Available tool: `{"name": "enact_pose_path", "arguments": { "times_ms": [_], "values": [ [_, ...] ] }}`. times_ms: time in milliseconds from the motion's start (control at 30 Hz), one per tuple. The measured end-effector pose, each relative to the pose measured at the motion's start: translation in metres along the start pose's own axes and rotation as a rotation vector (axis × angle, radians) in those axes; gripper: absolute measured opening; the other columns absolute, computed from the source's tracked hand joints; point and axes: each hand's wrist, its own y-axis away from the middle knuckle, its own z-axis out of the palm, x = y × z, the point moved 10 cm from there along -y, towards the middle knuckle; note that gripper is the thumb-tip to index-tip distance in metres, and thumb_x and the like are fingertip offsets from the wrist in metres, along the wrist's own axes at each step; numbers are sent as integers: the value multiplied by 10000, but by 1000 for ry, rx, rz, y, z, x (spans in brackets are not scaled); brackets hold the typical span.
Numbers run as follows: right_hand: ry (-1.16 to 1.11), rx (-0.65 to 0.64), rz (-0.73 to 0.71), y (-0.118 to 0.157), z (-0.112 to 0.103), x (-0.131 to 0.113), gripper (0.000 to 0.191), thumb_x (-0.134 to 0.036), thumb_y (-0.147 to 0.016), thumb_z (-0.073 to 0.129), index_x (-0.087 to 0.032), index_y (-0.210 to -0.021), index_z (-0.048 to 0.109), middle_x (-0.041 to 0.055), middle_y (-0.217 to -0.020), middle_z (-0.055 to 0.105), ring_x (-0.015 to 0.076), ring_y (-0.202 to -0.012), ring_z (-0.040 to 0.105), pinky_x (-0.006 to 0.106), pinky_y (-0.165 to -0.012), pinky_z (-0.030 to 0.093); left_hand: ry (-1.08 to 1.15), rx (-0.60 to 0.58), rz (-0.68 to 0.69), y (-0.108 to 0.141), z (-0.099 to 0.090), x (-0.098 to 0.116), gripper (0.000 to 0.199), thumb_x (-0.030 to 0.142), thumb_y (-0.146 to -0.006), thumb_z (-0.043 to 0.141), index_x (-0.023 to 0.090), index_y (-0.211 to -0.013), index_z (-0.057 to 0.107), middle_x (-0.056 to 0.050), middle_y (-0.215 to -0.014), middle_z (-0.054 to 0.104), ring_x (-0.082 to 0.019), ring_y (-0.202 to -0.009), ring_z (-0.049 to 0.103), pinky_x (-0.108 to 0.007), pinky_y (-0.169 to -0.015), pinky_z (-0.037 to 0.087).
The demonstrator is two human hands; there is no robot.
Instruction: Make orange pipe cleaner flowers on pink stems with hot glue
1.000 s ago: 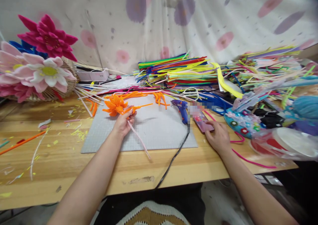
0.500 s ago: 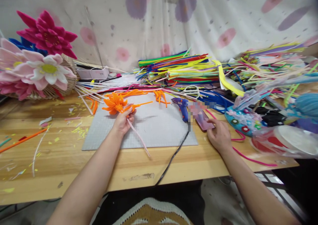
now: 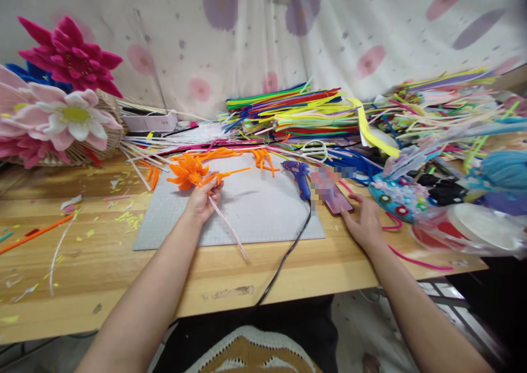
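Note:
My left hand [image 3: 202, 202] is closed round the pale pink stem [image 3: 226, 224] of an orange fuzzy flower [image 3: 187, 172], above the grey mat [image 3: 255, 213]. A thin orange piece points right from the same hand. My right hand [image 3: 364, 220] lies on the wood just right of a phone [image 3: 335, 198], fingers apart, with one fingertip at the phone's lower edge. Between the mat and the phone rests a blue glue gun [image 3: 301, 182], its black cord running to the table's front edge.
Orange pieces [image 3: 263, 160] and white-handled scissors [image 3: 315, 151] lie along the mat's back edge. Behind are bundles of coloured stems [image 3: 296, 112]. Large fabric flowers [image 3: 74, 115] stand at left. A blue decorated item [image 3: 397, 197] and a plastic-wrapped tub [image 3: 457, 230] sit at right.
My right hand's fingers have shifted and spread at the phone's lower edge. My left hand still holds the flower. The whole view has moved slightly.

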Motion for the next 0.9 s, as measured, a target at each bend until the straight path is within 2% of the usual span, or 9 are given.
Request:
{"name": "enact_pose_path", "arguments": {
  "times_ms": [167,500,767,900],
  "values": [
    [16,-7,12,-2,3,-1,439,-455,-757,486,-145,-1068,484,149,-1013,586,282,-963,528,457,-863,416,-7,-2,1,0,0,0,217,19,-682,594,144,-859,598,-4,-682,611,-66,-598,609,-71,-318,283],
    [16,-1,26,-4,2,-2,335,-349,-780,464,-152,-1048,501,136,-999,596,264,-957,533,433,-866,414,-14,5,8,0,1,1,222,14,-672,597,134,-859,601,2,-690,610,-62,-589,608,-74,-310,287],
    [7,-74,-4,-15,14,-12,343,-238,-745,450,-153,-1073,506,130,-998,592,261,-955,535,416,-845,424,-26,8,19,3,2,3,251,14,-661,609,144,-877,609,13,-653,587,-63,-583,606,-74,-320,298],
    [-3,-117,-29,-16,17,-19,375,-243,-747,467,-162,-1112,499,127,-1040,582,268,-987,519,423,-862,418,-28,3,14,1,2,2,245,19,-660,613,144,-870,606,15,-670,591,-61,-588,608,-75,-322,302]
  ]
}}
